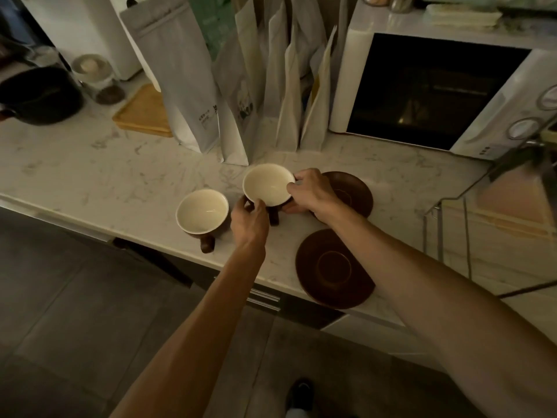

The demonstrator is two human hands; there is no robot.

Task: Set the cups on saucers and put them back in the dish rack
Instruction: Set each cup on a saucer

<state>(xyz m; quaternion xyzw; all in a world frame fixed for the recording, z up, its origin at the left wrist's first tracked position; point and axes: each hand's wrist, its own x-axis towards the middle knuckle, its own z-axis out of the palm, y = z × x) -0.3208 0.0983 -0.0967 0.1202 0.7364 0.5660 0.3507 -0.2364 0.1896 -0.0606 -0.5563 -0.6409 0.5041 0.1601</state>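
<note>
Two brown cups with cream insides are on the marble counter [90, 176]. The left cup [201, 212] stands alone, its handle pointing toward me. The second cup [266, 184] is held between both hands: my left hand [248, 220] grips its near-left side by the handle, and my right hand [310, 191] grips its right rim. One brown saucer [352, 191] lies just right of this cup, partly hidden by my right hand. Another brown saucer [333, 268] lies near the counter's front edge, bare.
A wire dish rack [446, 230] stands at the right. A white microwave [437, 89] sits behind the saucers. Several paper bags [241, 86] stand behind the cups. A wooden tray [144, 113], a glass jar [96, 76] and a dark pot [39, 98] are far left.
</note>
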